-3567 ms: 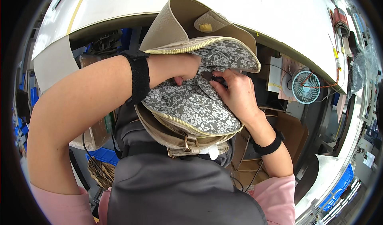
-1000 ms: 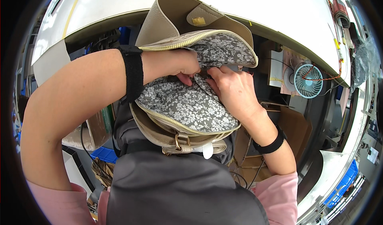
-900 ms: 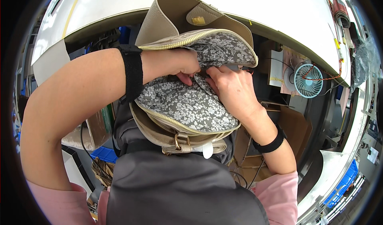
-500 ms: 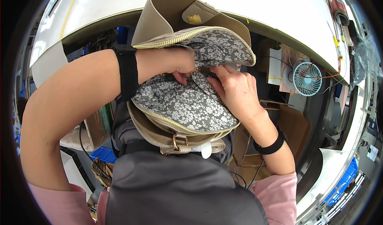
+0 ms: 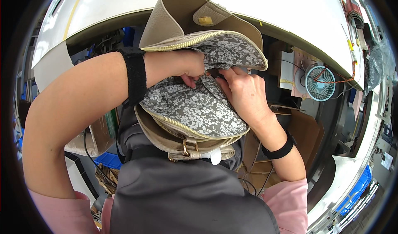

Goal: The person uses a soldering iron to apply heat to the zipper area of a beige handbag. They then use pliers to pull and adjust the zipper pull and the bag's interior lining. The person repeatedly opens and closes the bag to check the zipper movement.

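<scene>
A beige handbag (image 5: 161,26) with a gold-toothed zipper lies wide open across my lap, its far side up against the table edge. Inside shows a grey lining (image 5: 199,113) with white flowers. My left hand (image 5: 190,68) reaches in from the left with curled fingers closed on the lining, the fingertips partly hidden. Just to its right, my right hand (image 5: 245,91) pinches a fold of the lining, its fingertips tucked under the far half. A folded strap (image 5: 190,154) with gold hardware and a white tag (image 5: 215,156) sit at the bag's near side.
A white table (image 5: 116,2) spans the far side and curves down the right. Below its right edge stands a small light-blue fan (image 5: 319,83) with wires. Cardboard boxes (image 5: 304,128) are right of my lap, and a blue bin (image 5: 108,160) is low on the left.
The handbag's upper part and my left arm have shifted very slightly to the right. Both hands keep nearly the same hold on the lining.
</scene>
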A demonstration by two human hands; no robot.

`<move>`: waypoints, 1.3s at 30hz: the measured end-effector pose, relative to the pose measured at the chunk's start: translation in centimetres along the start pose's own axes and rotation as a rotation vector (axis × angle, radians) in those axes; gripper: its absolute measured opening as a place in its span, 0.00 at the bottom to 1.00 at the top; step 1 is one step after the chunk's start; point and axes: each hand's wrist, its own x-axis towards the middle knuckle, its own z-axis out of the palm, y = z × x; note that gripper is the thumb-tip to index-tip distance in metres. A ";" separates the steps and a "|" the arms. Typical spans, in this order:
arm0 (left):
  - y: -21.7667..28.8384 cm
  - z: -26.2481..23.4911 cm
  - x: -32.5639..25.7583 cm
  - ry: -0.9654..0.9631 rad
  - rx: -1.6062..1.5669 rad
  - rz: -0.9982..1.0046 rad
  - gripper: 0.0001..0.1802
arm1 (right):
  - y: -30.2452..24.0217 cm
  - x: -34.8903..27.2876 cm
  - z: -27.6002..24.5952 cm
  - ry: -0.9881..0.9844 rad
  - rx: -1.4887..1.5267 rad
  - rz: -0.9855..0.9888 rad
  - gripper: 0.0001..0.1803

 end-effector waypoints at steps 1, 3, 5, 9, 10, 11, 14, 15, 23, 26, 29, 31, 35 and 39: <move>0.0 0.0 0.1 -0.007 0.004 -0.001 0.15 | 0.0 0.0 0.0 0.001 -0.004 0.000 0.09; 0.0 0.0 0.2 -0.005 0.009 -0.013 0.16 | 0.1 0.1 0.1 0.003 -0.002 -0.003 0.08; -0.1 0.0 0.3 -0.003 0.009 -0.015 0.16 | 0.2 0.0 0.0 0.006 0.023 0.002 0.08; 0.0 0.0 0.1 -0.003 0.002 -0.010 0.17 | 0.3 -0.1 -0.4 0.008 0.097 0.017 0.08; 0.0 0.0 0.1 -0.002 0.001 -0.011 0.17 | 0.3 -0.1 -0.5 0.007 0.111 0.017 0.07; 0.0 0.0 0.1 -0.005 0.003 -0.011 0.17 | 0.3 -0.1 -0.5 -0.002 0.111 0.022 0.07; 0.0 0.0 0.1 -0.009 0.003 -0.007 0.16 | 0.4 0.0 -0.3 -0.030 0.106 0.030 0.08; 0.0 0.0 0.1 -0.008 0.000 -0.005 0.16 | 0.3 0.1 -0.3 -0.039 0.100 0.032 0.08; -0.3 -0.1 0.5 -0.005 0.019 0.005 0.15 | 0.7 -0.2 -0.1 -0.012 0.248 0.055 0.08; -0.1 -0.1 0.4 -0.001 0.010 0.013 0.13 | 0.6 -0.3 -0.6 -0.019 0.232 0.080 0.08; -0.2 -0.1 0.4 -0.009 -0.023 0.020 0.10 | 0.4 -0.2 -0.7 -0.011 0.203 0.076 0.08; -0.3 -0.1 0.4 -0.005 -0.039 0.024 0.09 | 0.4 0.0 -0.6 -0.011 0.197 0.066 0.08; -0.3 0.0 0.4 -0.001 -0.052 0.025 0.09 | 0.4 0.2 -0.3 -0.025 0.127 0.025 0.08; -0.3 0.0 0.4 -0.001 -0.053 0.027 0.10 | 0.0 0.4 -0.3 -0.062 0.031 0.022 0.09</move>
